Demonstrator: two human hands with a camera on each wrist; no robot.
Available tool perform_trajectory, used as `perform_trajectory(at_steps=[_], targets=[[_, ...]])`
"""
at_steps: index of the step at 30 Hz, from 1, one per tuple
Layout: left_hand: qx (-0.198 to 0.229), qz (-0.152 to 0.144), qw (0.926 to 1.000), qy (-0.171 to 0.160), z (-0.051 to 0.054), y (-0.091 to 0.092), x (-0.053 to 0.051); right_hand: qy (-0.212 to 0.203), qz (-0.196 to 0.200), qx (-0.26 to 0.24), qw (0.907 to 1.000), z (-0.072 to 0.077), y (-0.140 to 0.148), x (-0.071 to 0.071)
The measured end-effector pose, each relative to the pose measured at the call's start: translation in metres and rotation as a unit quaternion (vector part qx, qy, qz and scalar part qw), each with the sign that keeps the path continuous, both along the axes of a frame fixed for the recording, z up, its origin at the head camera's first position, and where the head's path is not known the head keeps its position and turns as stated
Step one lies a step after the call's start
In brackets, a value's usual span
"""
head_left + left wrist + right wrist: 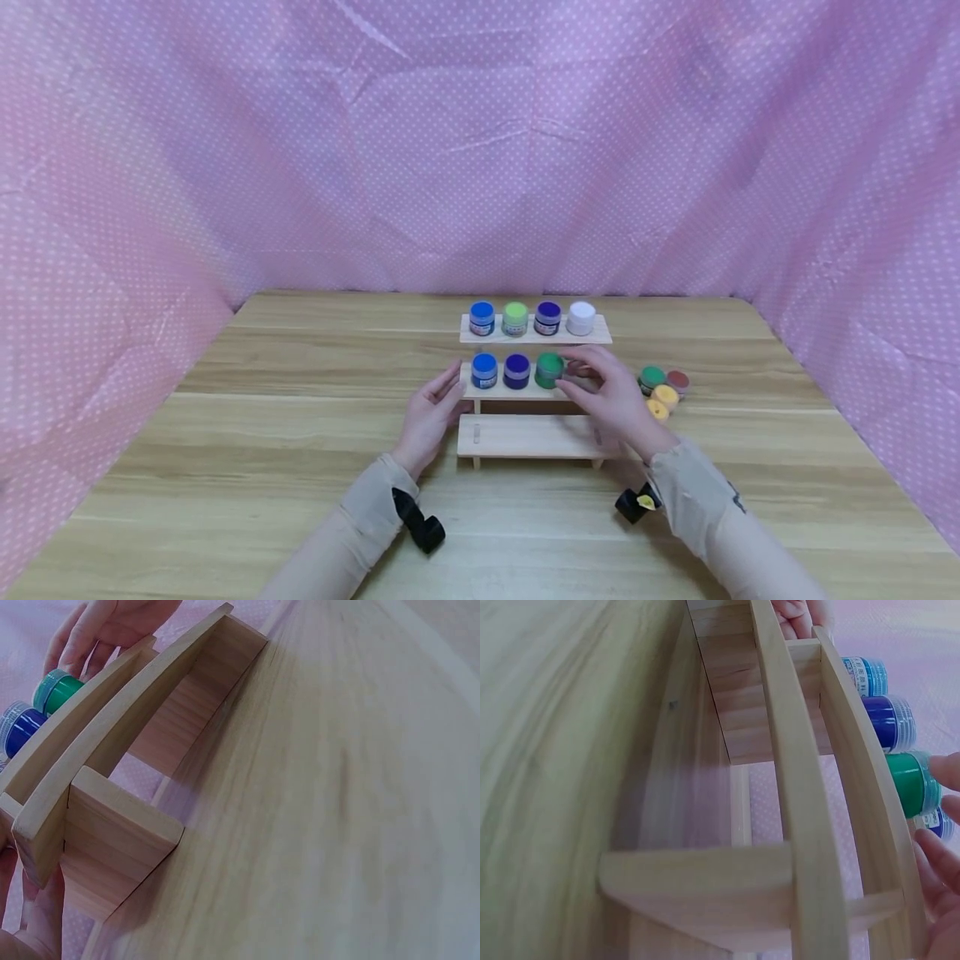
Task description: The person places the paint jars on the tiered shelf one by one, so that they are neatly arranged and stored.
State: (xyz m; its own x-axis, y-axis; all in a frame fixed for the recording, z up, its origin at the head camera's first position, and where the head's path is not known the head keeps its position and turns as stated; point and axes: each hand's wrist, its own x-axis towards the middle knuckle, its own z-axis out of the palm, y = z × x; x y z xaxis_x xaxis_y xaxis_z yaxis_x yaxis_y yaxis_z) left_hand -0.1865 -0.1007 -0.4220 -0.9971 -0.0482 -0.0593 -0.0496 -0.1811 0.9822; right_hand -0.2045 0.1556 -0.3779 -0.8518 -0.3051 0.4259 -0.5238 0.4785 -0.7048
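Observation:
A wooden stepped rack (532, 437) stands at mid-table. On its middle step are a blue jar (484, 371), a purple jar (517, 372) and a green jar (549, 370); the top step holds four jars. My right hand (611, 398) has thumb and fingers at the green jar's right side; in the right wrist view the fingers touch the green jar (911, 784). My left hand (429, 421) holds the left end of the middle step, its fingertips against the edge. The left wrist view shows that hand (34, 919) beside the rack's end (120, 840).
Right of the rack, partly behind my right hand, lie a green jar (651, 380), a dark red jar (677, 382) and two yellow-orange jars (664, 397). A pink dotted cloth (495, 167) hangs around the wooden table (300, 400).

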Motion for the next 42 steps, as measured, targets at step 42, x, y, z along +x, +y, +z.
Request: perform_trajectory(at_steps=[42], targets=[[0.001,-0.01,0.9999,-0.011,0.002,-0.002,-0.003,0.164,-0.01,0.0,0.9863,-0.013,0.068,0.016]])
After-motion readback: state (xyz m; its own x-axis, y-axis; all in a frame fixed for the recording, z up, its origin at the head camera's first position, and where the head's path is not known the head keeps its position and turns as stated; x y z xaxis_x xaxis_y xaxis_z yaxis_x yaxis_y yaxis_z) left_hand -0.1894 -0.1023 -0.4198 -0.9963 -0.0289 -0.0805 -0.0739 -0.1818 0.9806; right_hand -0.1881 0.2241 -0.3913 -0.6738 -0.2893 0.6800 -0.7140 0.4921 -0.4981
